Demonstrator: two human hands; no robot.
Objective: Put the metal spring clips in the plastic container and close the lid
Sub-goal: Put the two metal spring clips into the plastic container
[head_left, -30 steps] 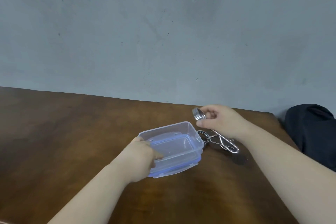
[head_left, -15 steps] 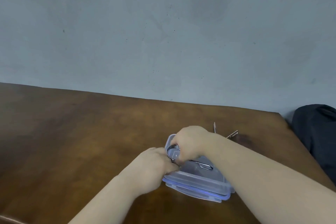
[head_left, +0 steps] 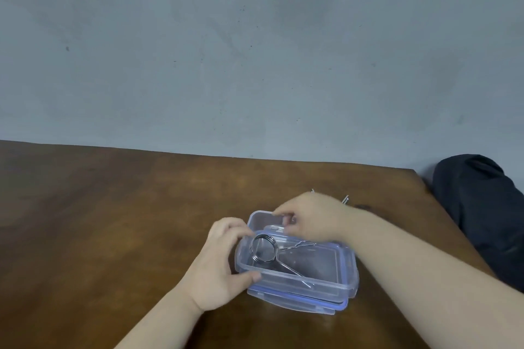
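A clear plastic container [head_left: 297,283] stands on the brown table, resting on its blue-rimmed lid [head_left: 312,304]. One metal spring clip [head_left: 263,248] lies inside it, its coil at the left end and its two wire legs pointing right. My left hand [head_left: 218,263] grips the container's left end, thumb on the near wall and fingers over the far rim. Over the far rim hovers my right hand [head_left: 314,218], fingers loosely curled with nothing in them. Behind that hand, the wire tips of another spring clip [head_left: 345,199] stick out on the table; the rest of it is hidden.
A dark cloth bundle [head_left: 487,215] lies off the table's right edge. The wooden table [head_left: 113,221] stretches far to the left. A grey wall rises right behind the table's far edge.
My right hand carried a clip from the table into the container and let it go. The container now sits nearer me, turned, with the left hand still on it.
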